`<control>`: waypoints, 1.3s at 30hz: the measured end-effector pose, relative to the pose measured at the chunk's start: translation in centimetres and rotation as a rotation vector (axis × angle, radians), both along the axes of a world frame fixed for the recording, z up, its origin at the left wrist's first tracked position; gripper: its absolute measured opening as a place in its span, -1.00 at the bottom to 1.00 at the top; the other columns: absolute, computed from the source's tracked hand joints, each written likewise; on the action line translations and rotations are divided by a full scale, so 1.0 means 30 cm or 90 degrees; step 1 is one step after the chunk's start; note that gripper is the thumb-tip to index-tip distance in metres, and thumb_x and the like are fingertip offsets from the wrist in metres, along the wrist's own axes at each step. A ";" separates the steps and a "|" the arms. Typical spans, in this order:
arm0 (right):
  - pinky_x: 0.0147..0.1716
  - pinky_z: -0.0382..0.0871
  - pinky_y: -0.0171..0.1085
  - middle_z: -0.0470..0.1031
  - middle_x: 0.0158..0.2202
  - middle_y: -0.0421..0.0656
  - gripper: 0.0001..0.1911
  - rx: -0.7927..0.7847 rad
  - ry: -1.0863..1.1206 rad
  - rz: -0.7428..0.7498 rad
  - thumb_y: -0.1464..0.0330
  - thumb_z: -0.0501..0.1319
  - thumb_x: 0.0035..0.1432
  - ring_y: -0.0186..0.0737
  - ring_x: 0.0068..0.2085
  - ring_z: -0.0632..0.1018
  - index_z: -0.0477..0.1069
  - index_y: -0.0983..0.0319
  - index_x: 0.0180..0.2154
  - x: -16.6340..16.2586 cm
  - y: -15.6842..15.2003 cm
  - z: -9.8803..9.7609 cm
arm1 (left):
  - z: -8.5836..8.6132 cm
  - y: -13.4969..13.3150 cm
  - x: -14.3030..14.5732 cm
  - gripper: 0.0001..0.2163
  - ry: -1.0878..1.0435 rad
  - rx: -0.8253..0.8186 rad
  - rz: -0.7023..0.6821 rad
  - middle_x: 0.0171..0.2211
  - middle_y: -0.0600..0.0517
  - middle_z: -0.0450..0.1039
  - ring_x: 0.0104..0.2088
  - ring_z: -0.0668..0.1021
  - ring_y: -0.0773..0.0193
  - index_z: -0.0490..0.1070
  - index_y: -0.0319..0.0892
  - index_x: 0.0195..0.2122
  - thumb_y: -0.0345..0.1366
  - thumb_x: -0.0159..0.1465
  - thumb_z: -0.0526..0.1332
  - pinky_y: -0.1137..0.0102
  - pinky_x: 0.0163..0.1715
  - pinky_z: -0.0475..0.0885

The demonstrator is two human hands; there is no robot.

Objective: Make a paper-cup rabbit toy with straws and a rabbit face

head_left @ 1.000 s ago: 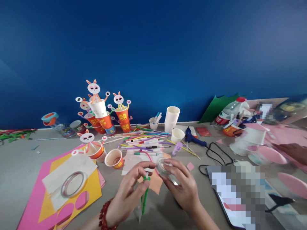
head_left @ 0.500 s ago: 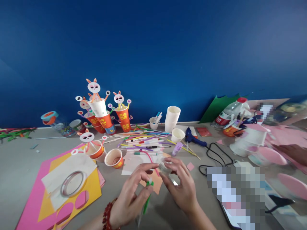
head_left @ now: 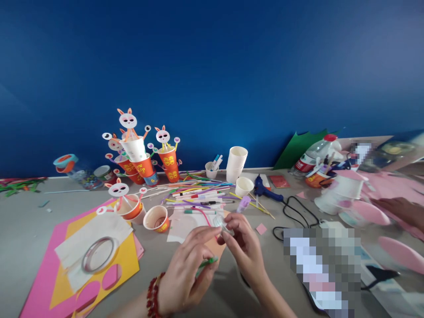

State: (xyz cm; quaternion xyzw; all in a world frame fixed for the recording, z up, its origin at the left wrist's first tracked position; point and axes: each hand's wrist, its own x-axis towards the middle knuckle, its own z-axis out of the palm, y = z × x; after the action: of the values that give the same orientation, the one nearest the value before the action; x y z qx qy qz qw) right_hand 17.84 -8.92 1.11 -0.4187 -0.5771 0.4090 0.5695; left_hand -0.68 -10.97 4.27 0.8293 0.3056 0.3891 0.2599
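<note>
My left hand (head_left: 187,267), with a red bead bracelet at the wrist, is closed on a green pipe cleaner (head_left: 209,261) that pokes out between thumb and fingers. In my right hand (head_left: 245,247) is a small roll of clear tape (head_left: 220,222), pinched by thumb and fingers. The left fingertips reach the near edge of this roll, close to the right thumb. Below the hands lies an orange sheet of paper (head_left: 217,251), partly covered by them. A pink pipe cleaner (head_left: 202,215) curves behind the roll.
Paper cups with rabbit figures (head_left: 135,164) stand at the left. Markers (head_left: 203,195) and pipe cleaners lie mid-table. A blue glue gun (head_left: 267,191) trails a black cord. A silver tape roll (head_left: 98,255) rests on coloured paper. Another person's hand (head_left: 395,210) is at right.
My hands have come together, the left fingertips now at the tape roll. The green pipe cleaner has swung from steep to nearly level. The whole view has shifted slightly.
</note>
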 end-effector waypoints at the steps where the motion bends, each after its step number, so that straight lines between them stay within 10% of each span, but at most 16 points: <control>1: -0.43 0.51 -0.30 0.27 -0.14 -0.11 -0.82 -0.003 0.012 -0.001 0.26 0.21 0.28 -0.34 -0.39 0.45 0.28 0.20 -0.31 -0.004 -0.001 0.003 | 0.000 -0.001 0.002 -0.73 0.001 0.001 0.005 0.25 -0.19 0.29 0.23 0.32 -0.03 0.27 -0.09 -0.13 -0.59 0.23 0.14 0.05 0.17 0.25; 19: -0.51 0.44 -0.30 0.28 -0.32 -0.17 -0.71 -0.046 0.081 0.011 0.21 0.20 0.20 -0.26 -0.40 0.44 0.27 0.20 -0.50 -0.018 0.014 -0.017 | -0.009 -0.010 0.017 -0.80 -0.116 -0.116 -0.024 0.16 -0.15 0.39 0.14 0.41 0.04 0.22 -0.07 -0.17 -0.54 0.30 0.07 0.07 0.09 0.29; 33: -0.56 0.25 -0.31 0.41 -0.16 -0.11 -0.82 0.012 -0.708 -0.206 0.22 0.08 0.28 -0.28 -0.50 0.50 0.31 0.18 -0.30 0.195 0.000 -0.148 | -0.046 0.083 -0.031 -0.92 -0.480 -0.474 0.063 -0.11 -0.03 0.46 -0.14 0.46 0.22 0.28 -0.12 -0.27 -0.28 0.37 0.14 0.30 -0.08 0.34; 39: -0.53 0.30 -0.28 0.43 -0.10 -0.04 -0.71 0.032 -0.815 -0.289 0.20 -0.04 0.37 -0.22 -0.44 0.57 0.36 0.20 -0.23 0.249 0.006 -0.225 | -0.060 0.091 -0.023 -0.91 -0.495 -0.530 0.048 -0.14 0.00 0.46 -0.19 0.46 0.25 0.29 -0.12 -0.30 -0.30 0.35 0.18 0.34 -0.12 0.33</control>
State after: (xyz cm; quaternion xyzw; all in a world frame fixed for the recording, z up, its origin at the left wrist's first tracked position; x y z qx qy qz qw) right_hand 25.30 -8.73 -5.65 -0.6756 -0.7076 -0.0629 0.1974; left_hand -1.39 -8.25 2.46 0.4412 0.3444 0.5218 0.6438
